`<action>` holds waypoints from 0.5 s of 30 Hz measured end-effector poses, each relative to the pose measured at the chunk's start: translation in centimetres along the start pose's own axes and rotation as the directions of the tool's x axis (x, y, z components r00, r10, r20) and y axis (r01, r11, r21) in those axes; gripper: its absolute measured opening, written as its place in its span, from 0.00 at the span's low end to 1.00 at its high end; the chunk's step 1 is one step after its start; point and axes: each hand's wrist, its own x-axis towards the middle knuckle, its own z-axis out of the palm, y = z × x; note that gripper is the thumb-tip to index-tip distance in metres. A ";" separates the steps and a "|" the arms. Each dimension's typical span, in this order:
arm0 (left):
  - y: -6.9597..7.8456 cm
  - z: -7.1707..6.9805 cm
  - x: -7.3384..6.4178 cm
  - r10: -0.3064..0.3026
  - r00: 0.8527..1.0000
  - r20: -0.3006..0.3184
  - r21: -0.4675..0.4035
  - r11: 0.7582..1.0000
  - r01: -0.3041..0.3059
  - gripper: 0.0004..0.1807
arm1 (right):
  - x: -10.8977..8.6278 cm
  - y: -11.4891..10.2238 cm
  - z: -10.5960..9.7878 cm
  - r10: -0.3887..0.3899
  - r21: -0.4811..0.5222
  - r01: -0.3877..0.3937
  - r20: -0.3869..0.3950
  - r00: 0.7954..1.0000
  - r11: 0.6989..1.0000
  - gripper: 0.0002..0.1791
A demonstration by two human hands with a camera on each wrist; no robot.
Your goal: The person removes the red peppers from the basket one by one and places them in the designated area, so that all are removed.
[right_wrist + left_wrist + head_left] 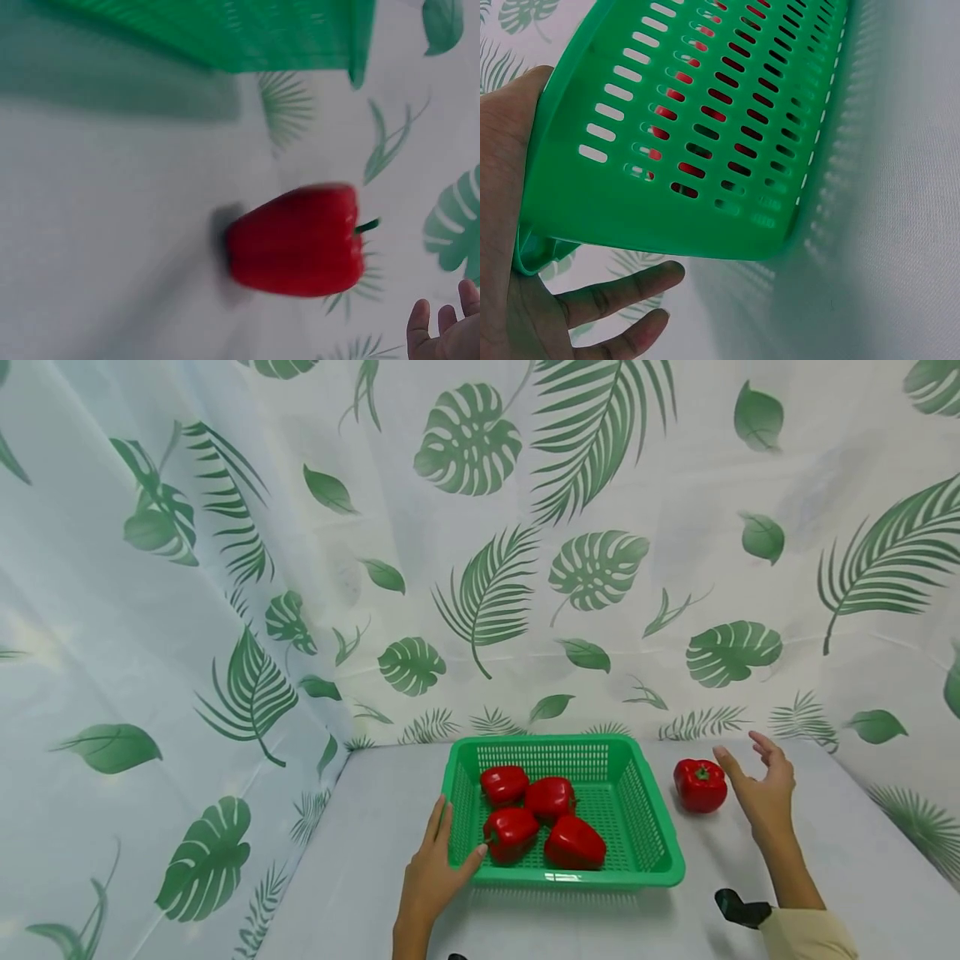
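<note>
My left hand [433, 878] rests at the near left corner of a green plastic basket [577, 878], its thumb by the front rim. Seen from the left wrist, two fingers [622, 294] of that hand stretch out straight past the basket's corner. Several red bell peppers [551, 798] lie inside the basket, toward its left side. To the right of the basket, a single red bell pepper [701, 787] stands on the table with its green stem up. Just right of this pepper is my right hand [768, 793], fingers spread and slightly bent, holding nothing; the right wrist view shows its fingertips [420, 319] apart from the pepper.
A white table [360, 860] carries everything. Behind it and along the left hangs a white sheet [660, 493] printed with green leaves. A dark strap-like piece [741, 910] sits by my right wrist, next to the light sleeve [806, 935].
</note>
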 end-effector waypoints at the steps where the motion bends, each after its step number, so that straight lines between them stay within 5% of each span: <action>1: 0.0 0.0 0.0 0.000 1.000 -0.001 0.000 1.000 0.000 0.48 | 0.0 -0.5 0.0 -0.022 0.005 0.022 0.003 1.000 1.000 0.44; 5: 0.0 -0.1 0.0 0.010 1.000 -0.009 0.002 1.000 -0.010 0.48 | -0.3 -2.1 0.2 -0.116 0.005 0.116 0.057 0.992 0.993 0.39; 8: -0.1 0.0 0.0 0.009 1.000 -0.011 0.007 1.000 -0.009 0.48 | -0.5 -3.0 0.3 -0.202 -0.021 0.209 0.175 0.964 0.978 0.36; 11: -0.1 0.1 0.0 -0.002 1.000 -0.007 0.009 1.000 0.002 0.48 | -0.6 -3.7 0.7 -0.266 0.006 0.282 0.354 0.897 0.959 0.34; 15: -0.1 0.1 0.0 -0.004 1.000 -0.008 0.002 1.000 0.004 0.48 | -0.7 -4.9 1.6 -0.256 0.075 0.263 0.590 0.766 0.962 0.34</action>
